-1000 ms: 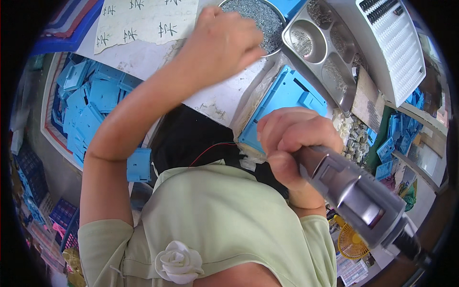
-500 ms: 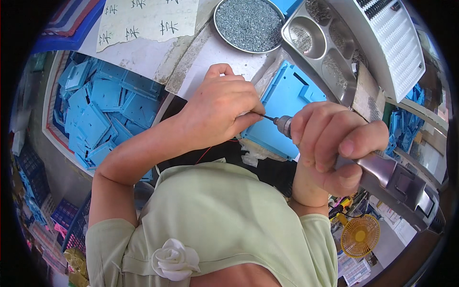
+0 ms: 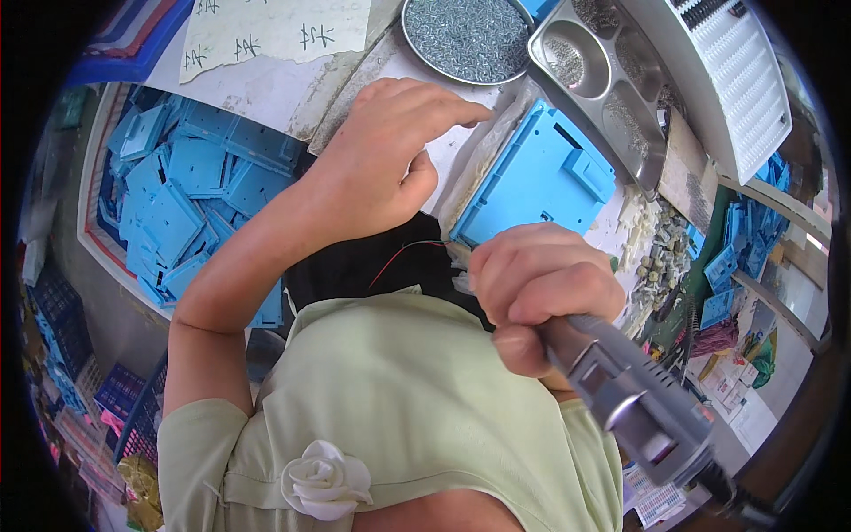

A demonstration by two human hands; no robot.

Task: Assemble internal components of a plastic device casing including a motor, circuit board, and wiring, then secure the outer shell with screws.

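My right hand point(image 3: 545, 279) is wrapped round a grey electric screwdriver point(image 3: 625, 390), whose body slants down to the lower right. The screwdriver's bit is hidden behind that hand. Just above and left of it lies a light blue plastic panel point(image 3: 523, 182), flat on the worktop, with slots and a raised block on its right side. My left hand point(image 3: 390, 146) hovers left of the panel, thumb and index finger apart, with nothing visible between them. A round metal dish point(image 3: 408, 53) full of small silver screws sits beyond the left hand.
A steel compartment tray point(image 3: 651, 173) holding small metal parts stands right of the dish, beside a white ribbed rack point(image 3: 745, 97). Small loose parts point(image 3: 656, 257) lie right of the panel. At left, a bin point(image 3: 93, 199) holds many blue panels. A handwritten paper sheet point(image 3: 275, 35) lies on the worktop.
My right hand has drawn the screwdriver down and left, away from the left fingers. My left hand has lifted up and left, and its fingers have spread from their pinch at the bit.
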